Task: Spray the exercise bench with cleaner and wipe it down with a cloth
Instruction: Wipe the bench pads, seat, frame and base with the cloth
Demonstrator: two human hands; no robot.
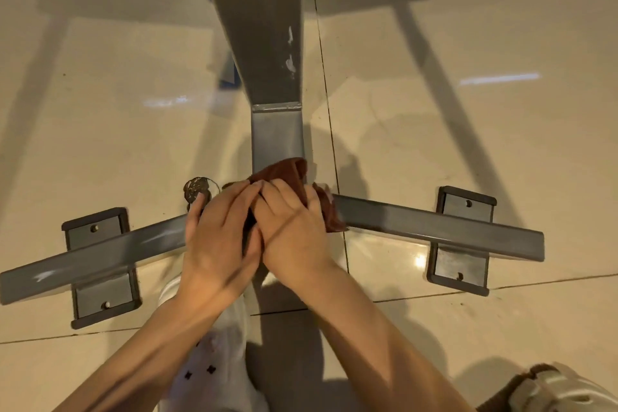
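Where the bench frame point(277, 134) meets its crossbar, left hand point(217, 237) and right hand point(294, 227) press flat, fingers straight, on a brown cloth point(291, 170), mostly hidden beneath.

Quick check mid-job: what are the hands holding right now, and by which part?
Both hands, left hand and right hand, press the brown cloth onto the bench frame where the crossbar meets the central beam, covering its bunched middle; its edges stick out past the fingers.

Cloth point(294, 177) under both hands on crossbar point(434, 227), at bench frame point(277, 137) junction.
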